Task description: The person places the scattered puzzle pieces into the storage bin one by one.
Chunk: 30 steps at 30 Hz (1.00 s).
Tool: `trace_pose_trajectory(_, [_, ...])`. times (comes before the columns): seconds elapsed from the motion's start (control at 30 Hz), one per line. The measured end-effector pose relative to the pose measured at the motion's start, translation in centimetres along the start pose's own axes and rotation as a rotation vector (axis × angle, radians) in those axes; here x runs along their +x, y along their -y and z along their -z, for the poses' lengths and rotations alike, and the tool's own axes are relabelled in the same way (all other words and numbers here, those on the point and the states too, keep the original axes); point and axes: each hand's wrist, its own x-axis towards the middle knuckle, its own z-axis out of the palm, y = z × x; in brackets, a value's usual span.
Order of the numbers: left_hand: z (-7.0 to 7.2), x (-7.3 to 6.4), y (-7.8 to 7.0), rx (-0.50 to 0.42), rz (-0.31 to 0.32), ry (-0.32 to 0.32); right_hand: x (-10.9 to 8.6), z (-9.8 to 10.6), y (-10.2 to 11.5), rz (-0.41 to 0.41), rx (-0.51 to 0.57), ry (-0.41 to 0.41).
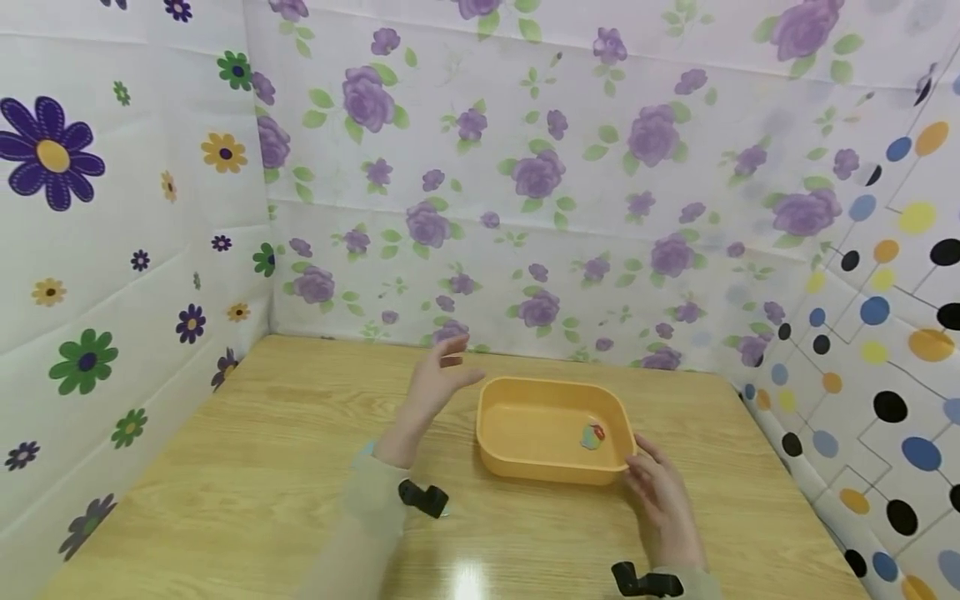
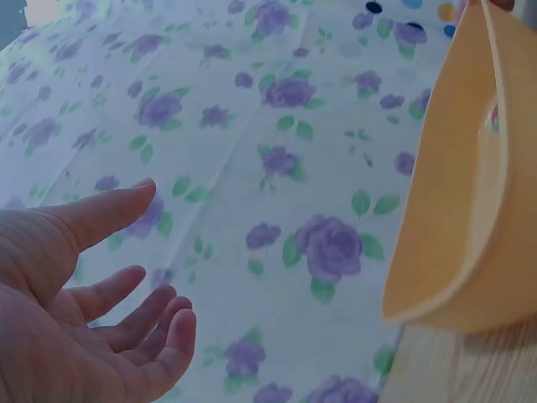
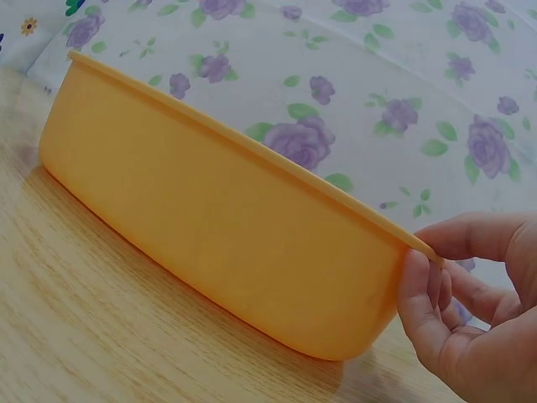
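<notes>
An orange-yellow plastic basin (image 1: 555, 468) sits on the wooden table. My right hand (image 1: 660, 492) pinches its rim at the near right corner; in the right wrist view the thumb and fingers (image 3: 470, 235) grip the rim's end. Inside the basin, toward its right end, lies a small flat green and red piece (image 1: 592, 436). My left hand (image 1: 438, 379) is raised beside the basin's left end, apart from it, holding nothing. Its fingers (image 2: 138, 323) are loosely bent and the thumb is stretched out.
A light blue thing (image 1: 363, 454) shows on the table (image 1: 300, 400), partly hidden behind the left forearm. A small pale edge pokes out by the left wrist's black camera mount (image 1: 423, 498). Flower-patterned cloth (image 1: 480, 208) hangs behind the table, dotted cloth (image 1: 892, 400) on the right.
</notes>
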Motion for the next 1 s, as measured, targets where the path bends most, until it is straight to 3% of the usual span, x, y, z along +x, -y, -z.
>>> trace_pose_trajectory(0.2, [3.0,-1.3,1.3,0.01,0.046,-0.072,-0.1,0.1,0.1,-0.006,0.002,-0.004])
trace_pose_trajectory(0.5, [6.5,-3.3,3.7,0.02,0.075,-0.09,-0.2,0.4,-0.1,-0.014,0.032,-0.004])
trace_pose_trajectory(0.73, [8.1,-4.4,4.9,0.009,0.175,-0.148,-0.2,0.3,-0.2,-0.007,0.049,0.001])
trace_pose_trajectory(1.0, [9.5,-5.7,6.3,-0.011,0.217,-0.175,0.0,-0.1,-0.3,-0.005,0.034,0.01])
